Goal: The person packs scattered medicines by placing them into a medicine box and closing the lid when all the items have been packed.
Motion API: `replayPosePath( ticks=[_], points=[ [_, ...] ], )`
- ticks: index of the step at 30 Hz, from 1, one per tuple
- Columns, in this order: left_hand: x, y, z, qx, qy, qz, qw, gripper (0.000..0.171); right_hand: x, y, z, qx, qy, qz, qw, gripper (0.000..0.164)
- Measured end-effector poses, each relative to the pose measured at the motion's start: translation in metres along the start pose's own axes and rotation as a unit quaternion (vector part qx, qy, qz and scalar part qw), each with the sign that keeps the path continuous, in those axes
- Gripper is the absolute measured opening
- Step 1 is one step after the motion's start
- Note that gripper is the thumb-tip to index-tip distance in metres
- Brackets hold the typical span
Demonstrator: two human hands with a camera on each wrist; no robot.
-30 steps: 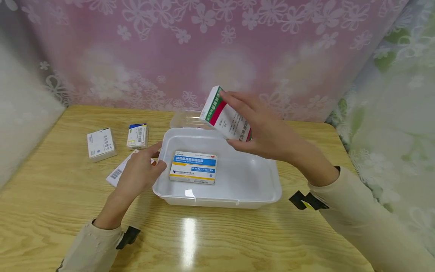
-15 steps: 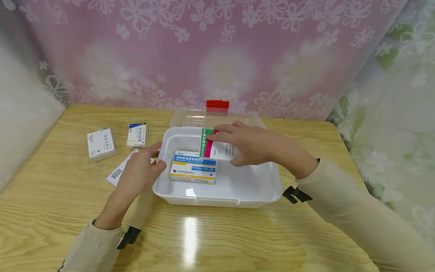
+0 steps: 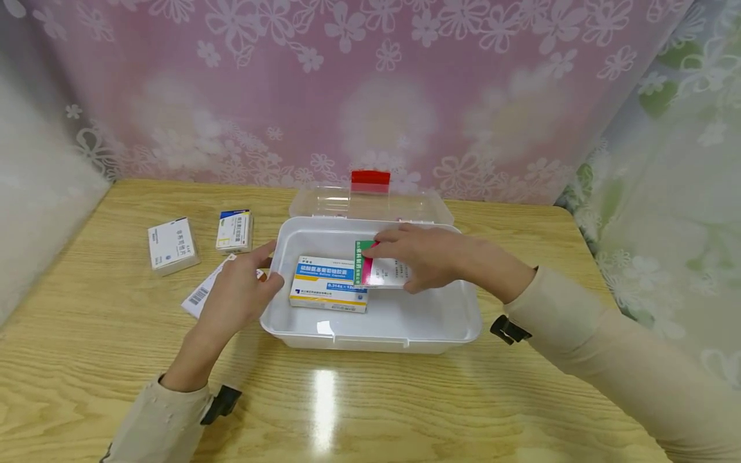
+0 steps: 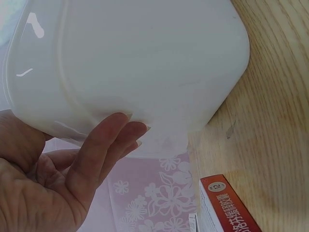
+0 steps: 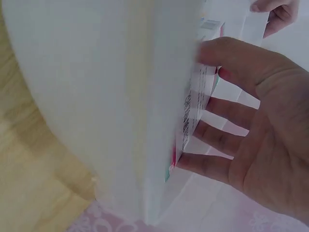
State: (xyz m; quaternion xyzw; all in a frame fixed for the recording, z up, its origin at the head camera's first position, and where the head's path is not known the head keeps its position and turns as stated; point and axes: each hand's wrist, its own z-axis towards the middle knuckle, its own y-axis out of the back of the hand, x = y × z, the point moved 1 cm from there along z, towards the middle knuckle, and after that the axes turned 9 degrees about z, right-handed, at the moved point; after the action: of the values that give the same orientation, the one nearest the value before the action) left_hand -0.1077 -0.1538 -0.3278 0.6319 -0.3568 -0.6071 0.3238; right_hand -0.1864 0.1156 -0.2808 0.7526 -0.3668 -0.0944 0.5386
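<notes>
Two tan sleeves (image 3: pixel 168 418) come in over the wooden table (image 3: pixel 289 411) from the near edge. The left hand (image 3: pixel 237 289) grips the white tub (image 3: pixel 370 345) at its left end, thumb over the rim, fingers against the outer wall. Inside the tub, a blue-striped box (image 3: pixel 324 285) lies flat toward the left. Above its right end, the right hand (image 3: pixel 431 257) holds a green-ended box (image 3: pixel 383 273) between thumb and fingers, fairly narrowly spread. That box looks nearly level, its green end pointing left; its long axis seems to run left to right with the tub's length, though the hand hides the right end. I cannot tell whether the two boxes touch.

Placing seems to be the step in hand; the next move probably calls for lowering the green-ended box clear of its neighbour, then letting go. Three cartons (image 3: pixel 173 247) sit left of the tub, one partly behind the left hand. Beyond stand the clear lid (image 3: pixel 324 202) and pink curtain (image 3: pixel 393 103).
</notes>
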Motion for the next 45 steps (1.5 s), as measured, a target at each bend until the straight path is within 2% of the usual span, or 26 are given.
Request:
replayPosePath(
  ticks=[7,11,17,26,29,39,45],
  points=[
    [0.000,0.004,-0.001,-0.004,0.003,0.002,1.0000,0.057,0.014,0.021,0.003,0.024,-0.019,-0.002,1.000,0.077],
    [0.000,0.005,-0.002,-0.005,0.001,-0.006,1.0000,0.057,0.020,0.025,0.009,0.031,-0.025,0.010,0.999,0.078],
    [0.000,0.000,-0.001,0.000,0.001,-0.014,0.9999,0.058,0.016,0.017,0.014,0.052,-0.037,0.020,0.998,0.079],
    [0.001,0.002,-0.002,-0.009,0.001,-0.012,0.9999,0.058,0.008,0.008,0.020,0.091,-0.099,0.036,0.990,0.096],
    [0.000,0.003,-0.003,-0.006,0.002,-0.013,0.9999,0.057,0.010,0.007,0.023,0.100,-0.108,0.034,0.989,0.100],
    [0.001,0.001,-0.002,-0.002,0.006,-0.020,0.9998,0.058,0.020,0.000,0.034,0.151,-0.129,-0.019,0.980,0.099],
    [0.002,0.001,-0.002,-0.008,0.005,-0.018,0.9998,0.058,0.022,-0.007,0.040,0.148,-0.141,-0.032,0.978,0.101]
  ],
)
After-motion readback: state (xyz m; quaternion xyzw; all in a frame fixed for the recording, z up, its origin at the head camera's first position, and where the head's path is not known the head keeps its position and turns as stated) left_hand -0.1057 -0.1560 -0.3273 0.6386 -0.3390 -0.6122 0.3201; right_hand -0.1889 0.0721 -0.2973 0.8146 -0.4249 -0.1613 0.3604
